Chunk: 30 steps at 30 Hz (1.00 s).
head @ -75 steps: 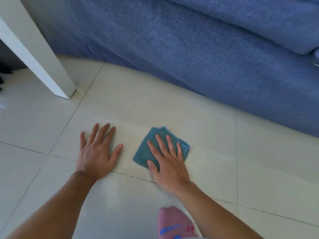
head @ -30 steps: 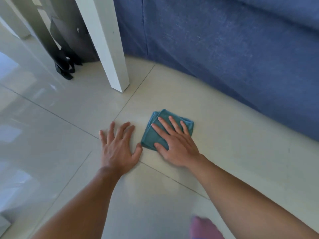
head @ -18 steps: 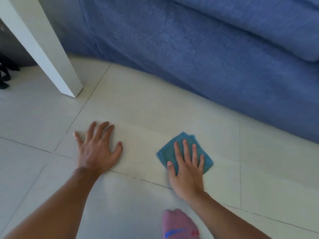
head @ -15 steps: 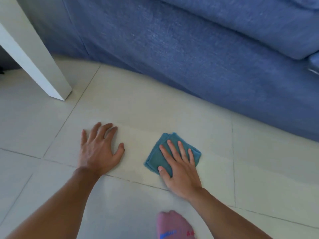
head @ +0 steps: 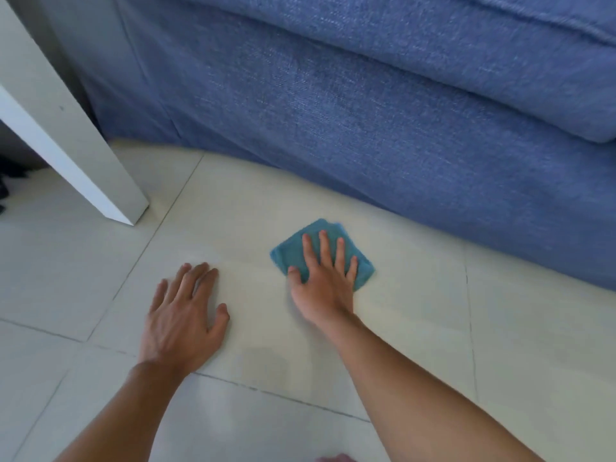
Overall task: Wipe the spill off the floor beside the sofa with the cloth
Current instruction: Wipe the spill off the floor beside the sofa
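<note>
A folded teal cloth [head: 289,253] lies on the pale tiled floor [head: 416,305] close to the base of the blue sofa [head: 366,111]. My right hand [head: 325,281] presses flat on the cloth with its fingers spread, covering most of it. My left hand [head: 183,320] rests flat on the bare tile to the left of the cloth, palm down, fingers apart, holding nothing. No liquid is clearly visible on the floor around the cloth.
A white table leg [head: 66,135] stands on the floor at the left, near the sofa's corner. Dark objects [head: 6,188] sit at the far left edge. A bit of pink [head: 333,458] shows at the bottom edge.
My right hand has slid the cloth back and forth over the tile and now pushes it farther away, closer to the sofa. My left hand has stayed planted on the floor.
</note>
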Motion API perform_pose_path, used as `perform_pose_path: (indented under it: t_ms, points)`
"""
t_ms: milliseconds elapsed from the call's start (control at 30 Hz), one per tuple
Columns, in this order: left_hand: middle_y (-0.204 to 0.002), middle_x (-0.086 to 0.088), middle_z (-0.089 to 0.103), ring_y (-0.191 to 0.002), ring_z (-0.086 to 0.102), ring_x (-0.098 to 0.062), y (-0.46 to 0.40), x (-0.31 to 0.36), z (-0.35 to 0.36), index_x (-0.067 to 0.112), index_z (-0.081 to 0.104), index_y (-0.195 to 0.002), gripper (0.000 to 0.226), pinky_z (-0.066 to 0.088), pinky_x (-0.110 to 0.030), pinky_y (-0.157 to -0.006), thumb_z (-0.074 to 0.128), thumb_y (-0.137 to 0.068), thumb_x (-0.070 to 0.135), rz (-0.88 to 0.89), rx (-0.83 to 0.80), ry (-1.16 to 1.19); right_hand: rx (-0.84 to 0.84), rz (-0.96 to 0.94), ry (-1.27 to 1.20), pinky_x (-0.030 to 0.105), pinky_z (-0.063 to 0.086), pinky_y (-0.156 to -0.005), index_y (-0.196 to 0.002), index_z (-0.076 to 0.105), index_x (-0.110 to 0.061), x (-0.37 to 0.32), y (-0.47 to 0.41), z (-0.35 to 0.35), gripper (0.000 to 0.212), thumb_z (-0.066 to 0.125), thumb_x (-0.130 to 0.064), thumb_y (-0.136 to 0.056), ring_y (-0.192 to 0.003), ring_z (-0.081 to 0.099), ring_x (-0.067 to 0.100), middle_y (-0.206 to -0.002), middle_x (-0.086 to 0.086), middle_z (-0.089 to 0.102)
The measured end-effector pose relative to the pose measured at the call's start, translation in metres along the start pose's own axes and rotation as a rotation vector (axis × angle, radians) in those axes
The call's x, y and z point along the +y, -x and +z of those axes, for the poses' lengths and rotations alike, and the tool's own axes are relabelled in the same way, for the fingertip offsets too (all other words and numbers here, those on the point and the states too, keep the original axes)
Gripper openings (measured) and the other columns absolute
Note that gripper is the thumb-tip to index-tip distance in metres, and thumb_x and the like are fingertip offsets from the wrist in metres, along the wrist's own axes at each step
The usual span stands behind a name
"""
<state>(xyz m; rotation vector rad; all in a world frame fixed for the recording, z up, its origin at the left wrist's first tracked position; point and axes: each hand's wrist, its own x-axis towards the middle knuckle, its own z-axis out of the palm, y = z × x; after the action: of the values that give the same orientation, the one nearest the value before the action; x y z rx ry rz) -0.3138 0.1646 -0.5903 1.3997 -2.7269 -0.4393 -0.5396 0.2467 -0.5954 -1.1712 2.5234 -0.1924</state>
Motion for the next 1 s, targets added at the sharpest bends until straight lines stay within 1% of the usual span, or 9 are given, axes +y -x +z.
perform_pose_path:
  t_ms: [33,100,233,333,467,633,700,867,1000]
  points:
    - [-0.15,-0.003,0.047,-0.146,0.032,-0.024,0.0,-0.006,-0.005,0.015,0.048,-0.143,0.068,0.027,-0.05,-0.119,0.032,-0.087,0.05,-0.014,0.001,0.006,-0.021,-0.138,0.028,0.051,-0.012,-0.123,-0.16,0.007,-0.041,-0.003,0.021,0.007,0.07,0.028,-0.059,-0.095,-0.155,-0.018,0.019,-0.17,-0.012,-0.008]
    - [-0.148,-0.002,0.049,-0.144,0.035,-0.024,-0.004,-0.012,-0.01,0.016,0.049,-0.142,0.067,0.028,-0.05,-0.118,0.032,-0.086,0.049,-0.02,0.017,0.01,-0.026,-0.221,0.063,0.048,-0.009,-0.124,-0.159,0.008,-0.044,0.021,0.037,0.001,0.07,0.028,-0.061,-0.095,-0.155,-0.016,0.015,-0.17,-0.015,-0.006]
    - [-0.147,-0.001,0.049,-0.143,0.036,-0.024,0.004,-0.015,-0.012,0.016,0.05,-0.141,0.067,0.031,-0.049,-0.117,0.033,-0.085,0.049,-0.005,-0.022,0.001,-0.038,-0.007,0.108,0.051,-0.011,-0.123,-0.159,0.001,-0.044,0.054,-0.004,-0.016,0.068,0.022,-0.062,-0.097,-0.155,-0.018,0.018,-0.169,-0.013,-0.01]
    - [-0.145,-0.001,0.051,-0.139,0.041,-0.023,0.01,-0.015,-0.017,0.015,0.051,-0.141,0.065,0.035,-0.046,-0.115,0.034,-0.086,0.046,-0.019,-0.003,0.018,-0.055,0.024,0.078,0.052,-0.016,-0.122,-0.159,-0.002,-0.042,0.026,-0.029,-0.013,0.068,0.021,-0.061,-0.097,-0.154,-0.022,0.02,-0.169,-0.011,-0.014]
    - [-0.142,-0.003,0.054,-0.131,0.05,-0.026,0.02,-0.018,-0.026,0.018,0.05,-0.14,0.058,0.041,-0.044,-0.108,0.04,-0.089,0.041,-0.049,0.058,0.049,-0.067,-0.14,0.103,0.052,-0.016,-0.122,-0.159,0.0,-0.042,-0.019,-0.031,-0.001,0.069,0.021,-0.06,-0.096,-0.154,-0.02,0.023,-0.17,-0.011,-0.012]
    - [-0.143,-0.007,0.052,-0.131,0.049,-0.031,0.037,-0.043,-0.032,0.013,0.046,-0.143,0.062,0.042,-0.05,-0.108,0.039,-0.089,0.044,-0.12,0.047,-0.025,-0.14,-0.288,0.114,0.053,-0.016,-0.121,-0.159,0.0,-0.041,-0.058,-0.035,0.004,0.069,0.022,-0.059,-0.096,-0.154,-0.022,0.022,-0.169,-0.011,-0.014]
    - [-0.143,-0.006,0.051,-0.13,0.048,-0.031,0.044,-0.058,-0.034,0.014,0.046,-0.142,0.062,0.045,-0.053,-0.104,0.037,-0.088,0.043,-0.177,0.038,-0.037,-0.146,-0.34,0.13,0.052,-0.016,-0.121,-0.159,0.0,-0.041,-0.069,-0.038,0.006,0.069,0.022,-0.06,-0.097,-0.154,-0.022,0.021,-0.169,-0.01,-0.014]
    - [-0.146,-0.009,0.046,-0.131,0.045,-0.033,0.057,-0.074,-0.039,0.011,0.044,-0.143,0.058,0.048,-0.051,-0.094,0.037,-0.091,0.033,-0.238,0.038,0.042,-0.159,-0.424,0.169,0.053,-0.017,-0.121,-0.159,0.0,-0.041,-0.097,-0.041,0.017,0.07,0.02,-0.061,-0.096,-0.154,-0.022,0.021,-0.169,-0.009,-0.015]
    - [-0.149,-0.006,0.04,-0.131,0.045,-0.031,0.057,-0.079,-0.04,0.012,0.04,-0.146,0.054,0.052,-0.048,-0.086,0.037,-0.094,0.025,-0.261,0.069,0.147,-0.165,-0.499,0.195,0.053,-0.017,-0.121,-0.16,-0.001,-0.04,-0.128,-0.043,0.028,0.07,0.02,-0.061,-0.096,-0.154,-0.022,0.022,-0.169,-0.009,-0.015]
